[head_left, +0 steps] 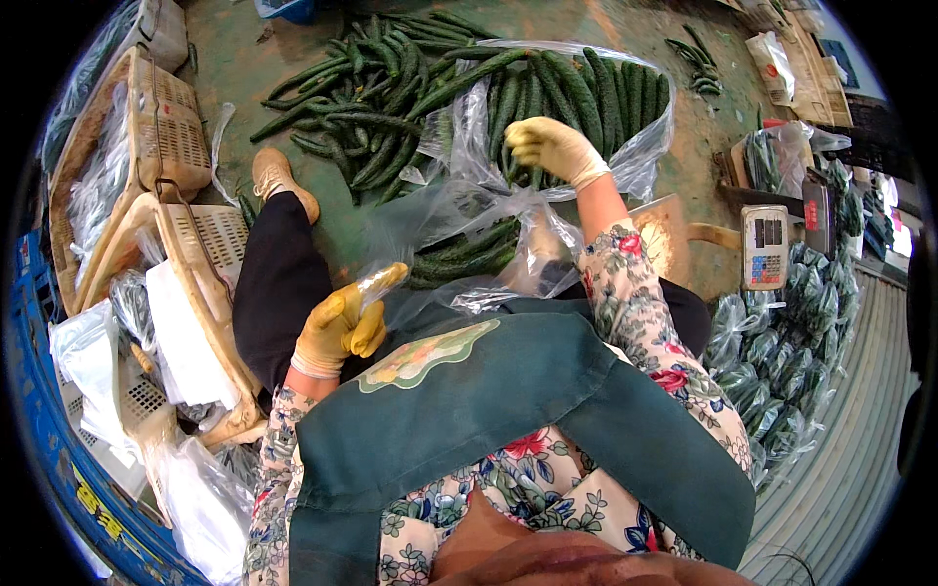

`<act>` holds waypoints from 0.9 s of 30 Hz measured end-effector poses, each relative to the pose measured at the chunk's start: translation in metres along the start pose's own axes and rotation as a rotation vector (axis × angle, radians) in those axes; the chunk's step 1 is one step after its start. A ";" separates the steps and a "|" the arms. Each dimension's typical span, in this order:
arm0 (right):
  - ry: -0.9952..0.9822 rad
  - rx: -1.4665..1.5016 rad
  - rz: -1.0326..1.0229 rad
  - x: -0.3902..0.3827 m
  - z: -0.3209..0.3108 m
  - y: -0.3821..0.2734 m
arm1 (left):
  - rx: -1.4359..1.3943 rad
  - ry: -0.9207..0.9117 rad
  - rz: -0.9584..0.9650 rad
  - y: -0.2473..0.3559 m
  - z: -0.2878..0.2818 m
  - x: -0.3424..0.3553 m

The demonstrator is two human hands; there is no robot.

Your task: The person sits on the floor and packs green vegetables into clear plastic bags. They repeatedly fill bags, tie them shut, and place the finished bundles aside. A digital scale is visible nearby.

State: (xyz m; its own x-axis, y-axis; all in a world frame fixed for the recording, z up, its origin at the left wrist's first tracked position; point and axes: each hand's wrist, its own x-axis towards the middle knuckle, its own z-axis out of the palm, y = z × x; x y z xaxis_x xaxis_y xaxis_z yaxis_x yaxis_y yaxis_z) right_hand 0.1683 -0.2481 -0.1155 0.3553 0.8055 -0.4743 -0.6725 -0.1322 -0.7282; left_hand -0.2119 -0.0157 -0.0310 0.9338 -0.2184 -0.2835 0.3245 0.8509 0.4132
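Note:
My left hand [340, 327], in a yellow glove, grips the edge of a clear plastic bag [469, 293] that drapes over its raised forefinger. Dark green cucumbers [459, 256] lie in that bag in front of my lap. My right hand [537, 146], in a paler yellow glove, is raised over a second bag of cucumbers [616, 103] standing in rows; its fingers are loosely bent, with nothing visible in them. A loose heap of cucumbers [371, 98] spreads on the green floor at upper middle.
Plastic crates [171, 127] holding bags and sheeting line my left beside a blue edge. At my right are a scale [764, 244], many bagged bundles [772, 361] and a ribbed metal surface [831, 479]. A few cucumbers [702, 63] lie at upper right. My outstretched foot [283, 181] rests among them.

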 end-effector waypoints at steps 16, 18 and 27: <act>0.922 -1.667 0.401 0.073 -0.086 0.050 | -0.069 0.114 0.045 0.014 0.001 0.014; 0.944 -1.614 0.523 0.077 -0.111 0.047 | -0.080 0.140 0.105 0.015 0.002 0.017; 0.582 -1.605 0.706 0.069 -0.108 0.007 | 0.044 0.193 0.126 0.026 0.007 0.021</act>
State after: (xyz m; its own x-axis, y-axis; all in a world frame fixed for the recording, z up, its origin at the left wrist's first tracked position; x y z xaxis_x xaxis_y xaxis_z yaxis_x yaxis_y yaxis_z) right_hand 0.2583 -0.2558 -0.2065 0.7025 0.1320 -0.6993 0.2875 -0.9515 0.1092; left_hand -0.1826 -0.0010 -0.0202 0.9227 -0.0128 -0.3854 0.2173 0.8429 0.4922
